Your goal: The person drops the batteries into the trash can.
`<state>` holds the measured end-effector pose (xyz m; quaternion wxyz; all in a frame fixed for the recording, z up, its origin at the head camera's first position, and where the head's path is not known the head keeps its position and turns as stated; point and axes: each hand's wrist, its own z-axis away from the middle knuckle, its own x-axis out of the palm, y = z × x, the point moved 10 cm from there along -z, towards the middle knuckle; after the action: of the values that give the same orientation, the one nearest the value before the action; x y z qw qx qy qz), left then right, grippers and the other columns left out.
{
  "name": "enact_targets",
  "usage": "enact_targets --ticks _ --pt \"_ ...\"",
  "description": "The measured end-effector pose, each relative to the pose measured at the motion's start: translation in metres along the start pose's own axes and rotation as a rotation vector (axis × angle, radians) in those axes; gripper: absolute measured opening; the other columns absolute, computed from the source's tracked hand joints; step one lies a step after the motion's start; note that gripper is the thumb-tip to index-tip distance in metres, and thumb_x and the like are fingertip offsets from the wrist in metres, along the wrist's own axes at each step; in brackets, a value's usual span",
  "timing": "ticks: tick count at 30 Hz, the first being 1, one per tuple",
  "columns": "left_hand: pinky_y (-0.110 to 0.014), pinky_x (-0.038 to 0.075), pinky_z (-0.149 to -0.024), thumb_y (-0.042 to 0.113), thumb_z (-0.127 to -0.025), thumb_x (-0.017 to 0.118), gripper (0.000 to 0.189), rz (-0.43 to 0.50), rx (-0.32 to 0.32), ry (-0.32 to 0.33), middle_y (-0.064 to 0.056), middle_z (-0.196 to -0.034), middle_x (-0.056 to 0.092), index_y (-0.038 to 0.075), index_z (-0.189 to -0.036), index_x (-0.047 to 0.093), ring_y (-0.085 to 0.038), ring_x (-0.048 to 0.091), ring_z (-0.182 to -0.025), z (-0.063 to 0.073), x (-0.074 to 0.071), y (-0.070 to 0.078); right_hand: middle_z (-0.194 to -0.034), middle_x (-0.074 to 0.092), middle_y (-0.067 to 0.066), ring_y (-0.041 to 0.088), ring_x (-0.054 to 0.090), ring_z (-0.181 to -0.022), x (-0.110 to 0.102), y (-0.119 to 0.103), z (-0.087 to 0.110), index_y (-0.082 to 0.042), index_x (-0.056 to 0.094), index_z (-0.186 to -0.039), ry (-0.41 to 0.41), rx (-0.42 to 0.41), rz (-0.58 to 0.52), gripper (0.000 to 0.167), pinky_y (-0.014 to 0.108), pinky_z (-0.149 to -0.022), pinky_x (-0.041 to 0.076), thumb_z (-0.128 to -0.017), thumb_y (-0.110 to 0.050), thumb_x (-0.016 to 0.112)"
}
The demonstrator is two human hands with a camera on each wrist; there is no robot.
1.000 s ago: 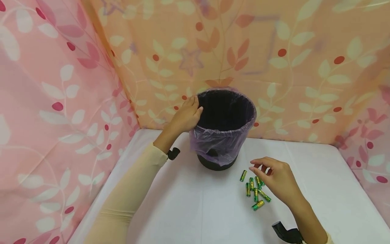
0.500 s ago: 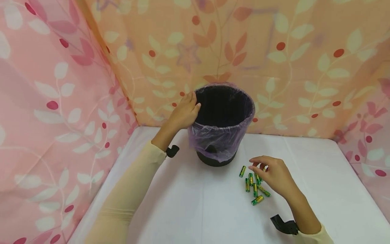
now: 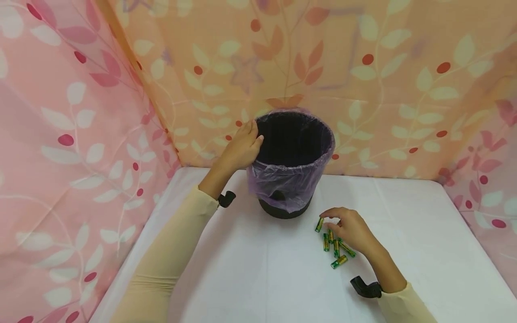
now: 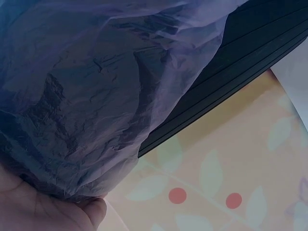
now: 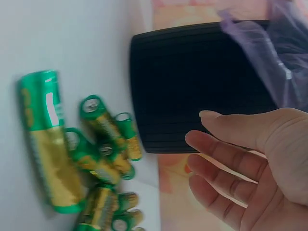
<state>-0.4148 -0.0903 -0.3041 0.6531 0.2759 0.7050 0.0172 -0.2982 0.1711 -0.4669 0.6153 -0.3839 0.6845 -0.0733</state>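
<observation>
A black trash bin (image 3: 283, 211), lined with a translucent purple plastic bag (image 3: 287, 183), stands upright towards the back of the white table. My left hand (image 3: 241, 148) grips its left rim through the bag, thumb at the opening; in the left wrist view part of the palm (image 4: 45, 209) shows against the bag. Several green-and-gold batteries (image 3: 326, 242) lie loose in front of the bin, to its right. Over this group hovers my right hand (image 3: 350, 228), thumb and fingers spread apart with nothing between them. Its fingertips overlap the battery (image 3: 319, 224) nearest the bin in the head view.
The table (image 3: 226, 278) has a white cover. Close behind the bin hangs an orange-tinted leaf-patterned curtain (image 3: 194, 107), and a pink one (image 3: 81, 179) runs along the left side. Black camera mounts (image 3: 365, 287) sit on both wrists.
My right hand has shifted left over the batteries, its fingertips now at the one nearest the bin. The left hand keeps its place on the rim. The head view has tilted slightly.
</observation>
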Motion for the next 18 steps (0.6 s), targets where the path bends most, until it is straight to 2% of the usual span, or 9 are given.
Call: enact_targets --ticks 3,7,11,18 --pt "-0.039 0.002 -0.126 0.035 -0.11 0.027 0.065 -0.002 0.004 0.001 -0.02 -0.169 0.006 -0.004 -0.16 0.01 -0.032 0.002 -0.156 0.0 0.001 0.0 -0.117 0.073 0.01 0.031 0.068 -0.104 0.01 0.005 0.0 -0.006 0.077 -0.112 -0.021 -0.007 0.038 0.024 0.046 -0.08 0.058 -0.088 -0.001 0.075" --pt "-0.039 0.002 -0.126 0.036 -0.111 0.027 0.066 -0.005 -0.003 -0.003 -0.02 -0.169 0.006 -0.004 -0.16 0.009 -0.031 0.002 -0.156 0.0 0.002 -0.002 -0.122 0.071 0.015 0.04 0.064 -0.117 0.021 0.008 -0.001 -0.003 0.076 -0.114 -0.044 -0.043 0.093 0.026 0.057 -0.093 0.053 -0.09 0.004 0.068" --pt "-0.039 0.002 -0.126 0.036 -0.111 0.027 0.066 -0.006 -0.005 -0.006 -0.02 -0.169 0.006 -0.004 -0.16 0.009 -0.031 0.001 -0.156 0.0 0.002 -0.002 -0.124 0.07 0.018 0.041 0.062 -0.119 0.027 0.01 -0.001 -0.002 0.075 -0.113 -0.052 -0.074 0.145 0.027 0.058 -0.096 0.051 -0.089 0.006 0.068" --pt "-0.042 0.005 -0.126 0.036 -0.11 0.027 0.066 -0.012 -0.006 -0.001 -0.019 -0.169 0.006 -0.004 -0.16 0.01 -0.032 0.002 -0.156 -0.001 0.002 -0.002 -0.119 0.072 0.015 0.039 0.065 -0.116 0.032 0.013 0.0 -0.003 0.076 -0.11 -0.061 -0.065 0.225 0.024 0.055 -0.094 0.053 -0.086 0.0 0.077"
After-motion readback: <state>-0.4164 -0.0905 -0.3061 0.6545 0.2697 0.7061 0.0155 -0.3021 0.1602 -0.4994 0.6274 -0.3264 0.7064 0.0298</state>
